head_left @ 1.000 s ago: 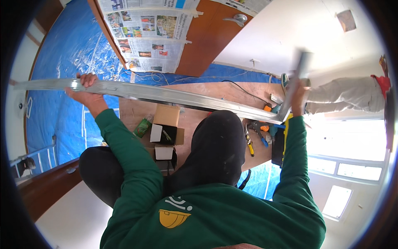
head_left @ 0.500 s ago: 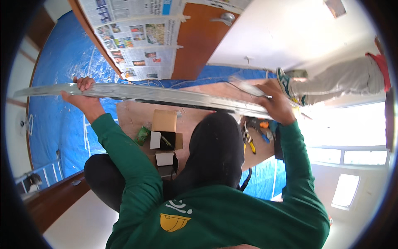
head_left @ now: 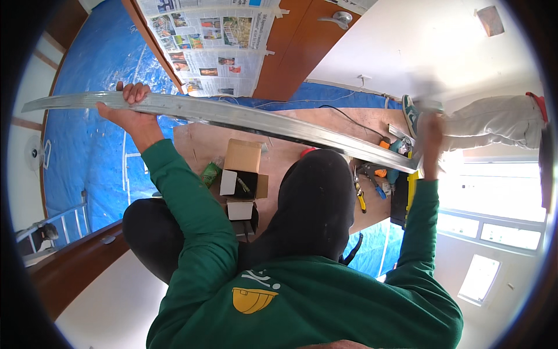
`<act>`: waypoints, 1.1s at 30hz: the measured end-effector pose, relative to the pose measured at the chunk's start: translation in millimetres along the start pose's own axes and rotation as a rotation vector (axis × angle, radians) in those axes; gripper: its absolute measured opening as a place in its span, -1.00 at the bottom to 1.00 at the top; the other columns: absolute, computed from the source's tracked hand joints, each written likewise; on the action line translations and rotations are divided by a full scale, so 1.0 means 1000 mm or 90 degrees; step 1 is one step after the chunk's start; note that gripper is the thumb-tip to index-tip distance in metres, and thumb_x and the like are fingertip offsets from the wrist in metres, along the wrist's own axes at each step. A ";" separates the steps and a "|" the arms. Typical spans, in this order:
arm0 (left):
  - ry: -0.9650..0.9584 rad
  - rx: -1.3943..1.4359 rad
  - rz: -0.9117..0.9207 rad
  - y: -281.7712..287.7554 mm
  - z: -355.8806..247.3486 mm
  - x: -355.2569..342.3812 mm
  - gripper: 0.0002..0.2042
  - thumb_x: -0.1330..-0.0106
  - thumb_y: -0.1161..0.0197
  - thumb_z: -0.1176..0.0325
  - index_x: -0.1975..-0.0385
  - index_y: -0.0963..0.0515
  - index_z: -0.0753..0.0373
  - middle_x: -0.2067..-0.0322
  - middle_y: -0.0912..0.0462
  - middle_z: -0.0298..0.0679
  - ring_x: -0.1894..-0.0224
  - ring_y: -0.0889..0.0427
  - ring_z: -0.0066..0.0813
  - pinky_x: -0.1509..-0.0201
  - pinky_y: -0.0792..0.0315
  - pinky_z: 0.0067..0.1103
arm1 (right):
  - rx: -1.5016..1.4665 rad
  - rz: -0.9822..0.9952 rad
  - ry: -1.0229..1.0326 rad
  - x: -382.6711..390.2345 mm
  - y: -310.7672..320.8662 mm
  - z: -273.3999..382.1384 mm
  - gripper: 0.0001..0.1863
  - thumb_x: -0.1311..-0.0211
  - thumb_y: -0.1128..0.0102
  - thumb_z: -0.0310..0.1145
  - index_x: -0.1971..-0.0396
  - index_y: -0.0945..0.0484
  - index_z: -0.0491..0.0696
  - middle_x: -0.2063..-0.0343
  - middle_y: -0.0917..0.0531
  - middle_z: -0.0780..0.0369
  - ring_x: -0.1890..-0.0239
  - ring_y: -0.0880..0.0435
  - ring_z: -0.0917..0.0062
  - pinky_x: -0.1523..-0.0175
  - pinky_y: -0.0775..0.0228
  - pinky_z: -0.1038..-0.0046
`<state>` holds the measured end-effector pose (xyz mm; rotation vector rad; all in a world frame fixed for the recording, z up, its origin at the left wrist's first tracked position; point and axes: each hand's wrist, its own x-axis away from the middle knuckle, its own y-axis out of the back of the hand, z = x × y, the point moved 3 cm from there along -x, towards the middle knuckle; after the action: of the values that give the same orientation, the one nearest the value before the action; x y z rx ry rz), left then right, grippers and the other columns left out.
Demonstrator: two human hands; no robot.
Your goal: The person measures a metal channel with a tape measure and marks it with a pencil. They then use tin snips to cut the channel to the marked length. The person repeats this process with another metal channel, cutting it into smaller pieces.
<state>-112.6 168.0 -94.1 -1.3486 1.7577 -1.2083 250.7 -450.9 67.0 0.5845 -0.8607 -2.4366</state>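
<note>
Head view: a long, silvery metal channel [head_left: 244, 118] stretches from left to right, just beyond a black-clad knee [head_left: 317, 203]. The left hand [head_left: 133, 121] is clamped around its left part. The right hand [head_left: 431, 145], near its right end, is motion-blurred; whether it grips anything cannot be told. Nearer than the channel, an open cardboard box [head_left: 244, 156] sits left of the knee, a yellow-handled tool [head_left: 361, 202] right.

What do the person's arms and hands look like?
Both arms wear long, dark green sleeves that reach to about the wrists, with no pictures showing on them. The left hand is bare, with no glove. The right hand is blurry, but looks gloveless too.
</note>
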 end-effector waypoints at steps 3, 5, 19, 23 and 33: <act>-0.036 -0.040 -0.026 -0.011 0.001 0.002 -0.26 -0.54 0.11 -0.42 0.14 -0.47 0.33 0.60 -0.29 -0.33 0.63 -0.30 -0.53 0.53 -0.28 -0.54 | 0.120 0.307 0.044 0.036 -0.081 0.015 -0.75 -0.42 -0.25 -0.46 -0.02 -0.63 -0.18 0.17 -0.69 0.18 0.17 -0.70 0.39 -0.05 -0.59 0.30; -0.047 -0.038 -0.050 0.000 -0.012 0.006 -0.28 -0.55 0.13 -0.41 0.15 -0.47 0.30 0.60 -0.31 -0.34 0.62 -0.32 -0.53 0.51 -0.31 -0.55 | 0.024 0.161 -0.030 0.045 -0.057 -0.024 -0.75 -0.45 -0.28 -0.35 0.00 -0.63 -0.15 0.16 -0.70 0.22 0.16 -0.72 0.45 -0.06 -0.60 0.35; 0.053 0.204 0.106 0.063 -0.020 -0.025 -0.25 -0.53 0.01 -0.39 0.13 -0.41 0.41 0.57 -0.30 -0.26 0.55 -0.36 -0.45 0.45 -0.35 -0.46 | 0.002 -0.621 -0.185 0.093 0.236 -0.191 -0.54 -0.65 -0.16 -0.15 -0.30 -0.57 -0.16 -0.09 -0.76 0.06 -0.11 -0.78 0.30 -0.24 -0.63 0.21; 0.058 0.175 0.132 0.019 -0.007 -0.012 -0.28 -0.55 0.02 -0.37 0.15 -0.39 0.39 0.57 -0.30 -0.26 0.55 -0.36 -0.45 0.45 -0.34 -0.47 | -0.273 -0.372 -0.125 0.022 0.178 -0.043 -0.67 -0.73 -0.05 -0.23 -0.26 -0.55 -0.08 -0.11 -0.70 0.14 -0.11 -0.73 0.39 -0.21 -0.61 0.27; 0.023 0.099 0.105 0.006 -0.032 -0.002 -0.29 -0.47 -0.05 -0.39 0.20 -0.48 0.35 0.65 -0.32 -0.28 0.67 -0.31 -0.49 0.52 -0.35 -0.51 | -0.041 -0.075 -0.066 0.015 0.088 -0.035 -0.80 -0.56 -0.22 -0.38 -0.03 -0.64 -0.12 0.10 -0.74 0.20 0.03 -0.71 0.42 -0.14 -0.57 0.33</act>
<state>-142.1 180.0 -87.1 -1.0781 1.7233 -1.2558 283.7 -535.6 97.6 0.5020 -0.8063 -2.6113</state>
